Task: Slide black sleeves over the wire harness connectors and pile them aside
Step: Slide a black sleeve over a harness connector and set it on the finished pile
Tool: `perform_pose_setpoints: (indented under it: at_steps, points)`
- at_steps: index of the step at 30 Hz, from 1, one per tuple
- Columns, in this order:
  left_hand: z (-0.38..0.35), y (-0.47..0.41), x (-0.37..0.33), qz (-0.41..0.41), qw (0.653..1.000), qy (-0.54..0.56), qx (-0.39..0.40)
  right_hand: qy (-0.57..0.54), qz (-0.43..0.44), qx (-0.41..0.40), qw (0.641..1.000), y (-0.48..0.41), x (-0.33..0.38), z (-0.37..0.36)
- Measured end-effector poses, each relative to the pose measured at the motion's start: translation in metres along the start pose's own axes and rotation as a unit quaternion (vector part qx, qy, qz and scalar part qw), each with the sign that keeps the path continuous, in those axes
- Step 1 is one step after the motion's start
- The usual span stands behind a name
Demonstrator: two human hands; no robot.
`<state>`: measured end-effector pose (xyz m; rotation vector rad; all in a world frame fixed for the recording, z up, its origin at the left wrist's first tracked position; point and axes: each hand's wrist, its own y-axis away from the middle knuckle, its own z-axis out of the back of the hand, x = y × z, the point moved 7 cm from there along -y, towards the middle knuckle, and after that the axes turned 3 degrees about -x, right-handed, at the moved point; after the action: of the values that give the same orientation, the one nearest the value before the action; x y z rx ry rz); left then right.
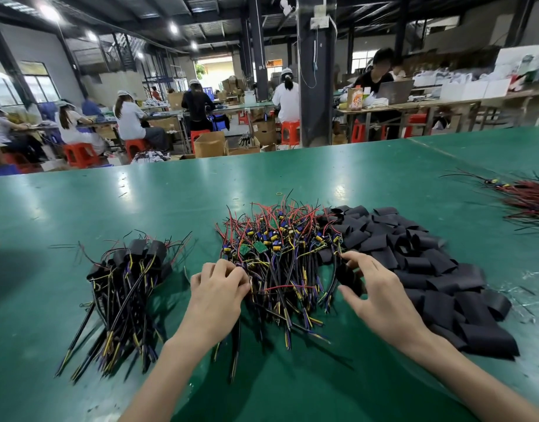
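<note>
The green table [140, 208] spreads out under both hands and runs far beyond the right hand's grip on every side. The heap of loose black sleeves [429, 269] begins just beside that grip on its right and stretches away to the right and towards the person. The tangle of unsleeved wire harnesses [280, 248], with red, yellow, blue and black leads and small green boards, lies between the two hands and extends beyond them, its right edge touching the sleeve heap. The pile of sleeved harnesses [125, 284] lies to the left of the left hand's grip, apart from the tangle, black covers at the far end and wire tails pointing towards the person. A separate bundle of red and black wires [527, 202] sits well to the right of and beyond the right grip, at the frame edge. The left hand [216, 290] is knuckles up, fingers curled down into the wires at the tangle's near left edge; whether they actually pinch one cannot be told. The right hand [377, 290] pinches a single black sleeve [348, 277] between its thumb [348, 295] and curved fingers [358, 258], held at the tangle's right edge. A small yellow rubber band [279, 194] lies on the table well beyond both grips.
</note>
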<state>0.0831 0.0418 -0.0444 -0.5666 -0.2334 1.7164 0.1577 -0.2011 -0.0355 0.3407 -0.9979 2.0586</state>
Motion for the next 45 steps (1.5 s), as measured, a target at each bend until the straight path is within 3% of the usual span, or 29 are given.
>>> perform_pose_setpoints:
  at_steps: [5, 12, 17, 20, 27, 33, 38, 45]
  points:
    - [0.005, 0.002, -0.017, -0.054, 0.997, 0.031, -0.049, 0.001, 0.0, -0.006, 1.0, 0.0, 0.0, 0.0]
    - [0.005, 0.004, -0.033, -0.12, 0.99, 0.069, -0.039, -0.001, 0.002, -0.008, 1.0, 0.001, 0.0, 0.0]
    - [0.001, 0.005, -0.037, -0.121, 0.965, 0.216, 0.091, -0.001, 0.007, -0.014, 1.0, 0.001, 0.001, 0.001]
    - [-0.002, 0.009, -0.043, -0.136, 0.948, 0.247, 0.144, -0.004, 0.007, -0.017, 1.0, 0.001, 0.0, 0.002]
    - [0.004, 0.009, -0.049, -0.143, 0.953, 0.25, 0.099, -0.02, 0.009, -0.02, 1.0, 0.002, 0.0, 0.001]
    - [0.026, 0.01, -0.057, -0.161, 0.96, 0.227, -0.016, -0.054, 0.028, -0.019, 0.998, 0.003, 0.008, 0.003]
    - [0.028, 0.016, -0.07, -0.2, 0.954, 0.223, -0.015, -0.078, 0.073, -0.005, 0.994, 0.007, 0.022, 0.001]
    - [0.026, 0.018, -0.074, -0.194, 0.948, 0.253, -0.005, -0.108, 0.095, -0.014, 0.99, 0.008, 0.027, 0.005]
